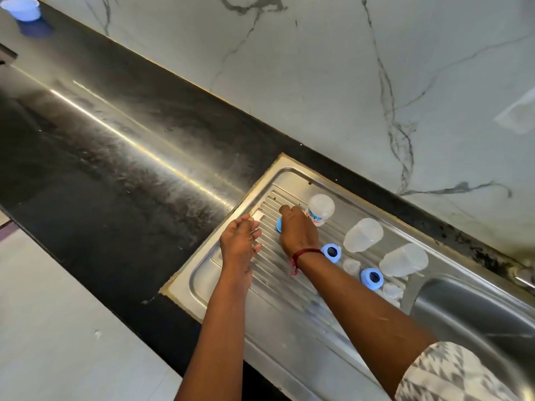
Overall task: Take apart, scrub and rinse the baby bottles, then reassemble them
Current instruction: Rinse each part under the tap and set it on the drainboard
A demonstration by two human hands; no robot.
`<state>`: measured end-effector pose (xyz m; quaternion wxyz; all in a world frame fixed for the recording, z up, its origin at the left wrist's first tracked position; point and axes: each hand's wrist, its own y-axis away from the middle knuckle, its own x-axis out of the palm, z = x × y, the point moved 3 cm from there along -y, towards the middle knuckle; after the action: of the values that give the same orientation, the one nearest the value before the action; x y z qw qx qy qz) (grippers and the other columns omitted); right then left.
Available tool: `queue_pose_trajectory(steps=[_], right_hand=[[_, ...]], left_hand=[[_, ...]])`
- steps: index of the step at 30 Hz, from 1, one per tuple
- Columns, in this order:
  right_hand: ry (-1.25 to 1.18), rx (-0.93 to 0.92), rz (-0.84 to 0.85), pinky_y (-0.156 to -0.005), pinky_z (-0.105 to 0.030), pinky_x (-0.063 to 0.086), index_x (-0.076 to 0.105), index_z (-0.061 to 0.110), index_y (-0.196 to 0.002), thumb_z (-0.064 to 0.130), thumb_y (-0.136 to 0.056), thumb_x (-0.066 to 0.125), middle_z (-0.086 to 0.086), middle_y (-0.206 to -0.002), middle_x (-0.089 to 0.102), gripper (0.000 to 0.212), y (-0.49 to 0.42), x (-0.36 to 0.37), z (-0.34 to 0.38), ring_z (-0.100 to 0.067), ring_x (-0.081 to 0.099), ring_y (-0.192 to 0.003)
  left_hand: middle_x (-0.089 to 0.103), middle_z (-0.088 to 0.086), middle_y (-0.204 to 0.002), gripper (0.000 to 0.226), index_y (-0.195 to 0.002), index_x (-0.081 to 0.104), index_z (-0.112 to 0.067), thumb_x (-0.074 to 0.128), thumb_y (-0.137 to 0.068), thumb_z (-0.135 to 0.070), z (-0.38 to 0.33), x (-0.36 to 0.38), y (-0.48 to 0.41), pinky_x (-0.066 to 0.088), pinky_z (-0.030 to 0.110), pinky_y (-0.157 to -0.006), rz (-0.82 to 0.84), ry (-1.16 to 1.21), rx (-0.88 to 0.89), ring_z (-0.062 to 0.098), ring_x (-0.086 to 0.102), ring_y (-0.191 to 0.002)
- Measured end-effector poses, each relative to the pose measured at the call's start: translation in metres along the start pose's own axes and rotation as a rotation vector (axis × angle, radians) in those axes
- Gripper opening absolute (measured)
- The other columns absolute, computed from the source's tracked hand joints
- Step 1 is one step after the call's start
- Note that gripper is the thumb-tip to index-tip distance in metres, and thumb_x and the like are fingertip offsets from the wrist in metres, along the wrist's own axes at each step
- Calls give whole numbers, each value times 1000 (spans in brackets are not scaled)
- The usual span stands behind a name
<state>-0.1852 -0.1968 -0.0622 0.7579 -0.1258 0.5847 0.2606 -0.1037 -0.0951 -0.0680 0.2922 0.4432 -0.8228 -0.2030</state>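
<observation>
Ring [278, 226] peeks from under right hand's [296, 231] fingers [286, 211].

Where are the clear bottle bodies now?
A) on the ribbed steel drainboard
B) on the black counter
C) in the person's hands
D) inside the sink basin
A: all three clear bottle bodies rest on the ribbed drainboard, beside the sink basin, not in it.

You are in a home kitchen: a steel sink [451, 308] with ribbed drainboard [269, 273] sits in a black worktop [115, 169], a marble-look wall [318, 68] behind, baby bottles [320, 208] on the drainboard.
</observation>
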Motion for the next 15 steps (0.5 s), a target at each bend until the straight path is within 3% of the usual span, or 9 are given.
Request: queue_pose_trajectory(steps=[8, 12, 15], right_hand=[[-157, 12, -131, -92, -40, 54, 59, 11, -125, 4, -91, 65, -12, -121, 64, 35, 13, -12, -5, -28, 65, -103], [-286, 7, -262, -97, -35, 51, 65, 11, -124, 13, -92, 68, -10, -122, 68, 33, 39, -35, -17, -24, 66, -104], [-362, 16, -349, -91, -31, 52, 68, 11, -120, 16, -91, 67, -9, -117, 69, 29, 66, -55, -35, -24, 66, -101]], left_hand=[[73, 9, -107, 12, -106, 68, -20, 59, -100, -24, -2, 3, 11, 50, 35, -75, 18, -62, 30, 22, 66, -95], [72, 10, -110, 15, -107, 68, -19, 59, -100, -28, -3, 26, 33, 53, 36, -80, 93, -139, 72, 25, 68, -103], [73, 9, -108, 16, -108, 68, -16, 59, -99, -26, 0, 49, 59, 52, 36, -81, 184, -179, 97, 26, 70, -103]])
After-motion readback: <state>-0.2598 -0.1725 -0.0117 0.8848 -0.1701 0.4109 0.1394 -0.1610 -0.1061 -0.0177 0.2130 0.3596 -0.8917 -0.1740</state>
